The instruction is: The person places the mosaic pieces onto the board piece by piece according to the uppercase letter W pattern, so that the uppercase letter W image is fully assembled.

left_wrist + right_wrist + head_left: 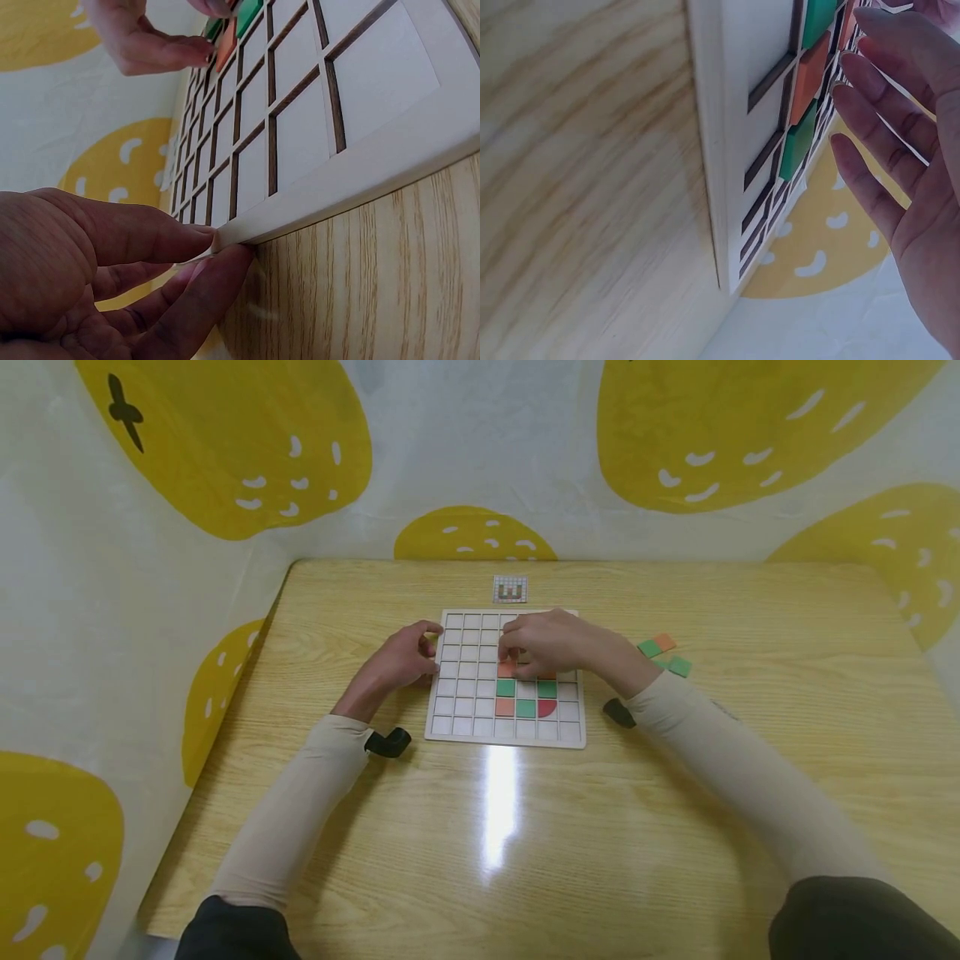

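A pale wooden grid board (461,727) lies on the table, with green and orange square tiles and a red rounded tile (547,708) in some cells. At its left edge my left hand (405,656) pinches the frame between thumb and fingers, as the left wrist view shows. Over the board's upper right part, my right hand (551,639) has its fingertips close to an orange tile (507,670). Its fingers (889,97) are loosely bent, and no tile shows between them. The palm hides several cells beneath it.
Loose green and orange tiles (664,642) lie right of the board, partly behind the right forearm. Behind the board is a small pattern card (510,589). A dark strap end (390,743) hangs by the left wrist. Patterned cloth (480,460) borders the table's back and left.
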`<state>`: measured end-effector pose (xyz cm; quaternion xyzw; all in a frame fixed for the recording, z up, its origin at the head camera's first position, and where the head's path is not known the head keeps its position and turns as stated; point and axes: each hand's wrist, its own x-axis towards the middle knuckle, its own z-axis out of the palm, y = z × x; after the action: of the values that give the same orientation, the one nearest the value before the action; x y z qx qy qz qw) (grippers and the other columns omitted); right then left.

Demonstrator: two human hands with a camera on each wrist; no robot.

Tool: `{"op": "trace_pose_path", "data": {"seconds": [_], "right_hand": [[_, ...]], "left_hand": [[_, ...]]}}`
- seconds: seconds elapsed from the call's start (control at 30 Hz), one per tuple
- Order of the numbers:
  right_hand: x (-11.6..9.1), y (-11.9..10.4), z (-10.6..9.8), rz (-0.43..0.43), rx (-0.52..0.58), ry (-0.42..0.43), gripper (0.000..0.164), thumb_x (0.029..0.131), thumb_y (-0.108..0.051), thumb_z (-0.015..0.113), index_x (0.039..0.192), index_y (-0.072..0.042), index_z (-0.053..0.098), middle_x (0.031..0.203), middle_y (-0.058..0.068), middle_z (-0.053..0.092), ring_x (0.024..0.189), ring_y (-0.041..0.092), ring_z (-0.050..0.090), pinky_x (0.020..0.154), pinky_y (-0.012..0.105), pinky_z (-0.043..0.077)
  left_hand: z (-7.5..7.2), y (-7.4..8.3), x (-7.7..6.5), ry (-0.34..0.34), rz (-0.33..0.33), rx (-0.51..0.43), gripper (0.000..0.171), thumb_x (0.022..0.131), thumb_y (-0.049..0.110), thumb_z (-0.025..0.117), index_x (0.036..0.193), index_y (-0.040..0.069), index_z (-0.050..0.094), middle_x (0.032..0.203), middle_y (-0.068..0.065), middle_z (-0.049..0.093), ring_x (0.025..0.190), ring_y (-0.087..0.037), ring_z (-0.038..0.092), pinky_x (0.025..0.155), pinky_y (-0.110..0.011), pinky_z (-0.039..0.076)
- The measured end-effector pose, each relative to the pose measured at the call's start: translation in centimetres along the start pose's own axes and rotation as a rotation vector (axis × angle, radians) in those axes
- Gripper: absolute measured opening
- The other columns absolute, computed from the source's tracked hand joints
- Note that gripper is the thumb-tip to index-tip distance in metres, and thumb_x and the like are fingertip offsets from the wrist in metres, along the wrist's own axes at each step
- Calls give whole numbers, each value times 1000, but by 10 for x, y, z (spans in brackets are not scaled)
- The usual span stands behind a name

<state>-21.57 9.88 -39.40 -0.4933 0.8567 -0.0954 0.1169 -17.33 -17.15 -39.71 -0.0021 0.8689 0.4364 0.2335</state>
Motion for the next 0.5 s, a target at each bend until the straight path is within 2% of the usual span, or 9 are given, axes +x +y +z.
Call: {"op": "trace_pose_path", "data": {"seconds": [0.5], "right_hand": [[-24, 8, -8, 54, 10, 1, 27, 88, -28, 77, 112, -16, 72, 105, -3, 67, 96, 15, 62, 82, 40, 54]], "left_hand": [[1, -1, 1, -10, 12, -10, 65, 91, -11, 62, 151, 5, 40, 109, -15, 49, 85, -23, 54, 74, -34, 59]]}}
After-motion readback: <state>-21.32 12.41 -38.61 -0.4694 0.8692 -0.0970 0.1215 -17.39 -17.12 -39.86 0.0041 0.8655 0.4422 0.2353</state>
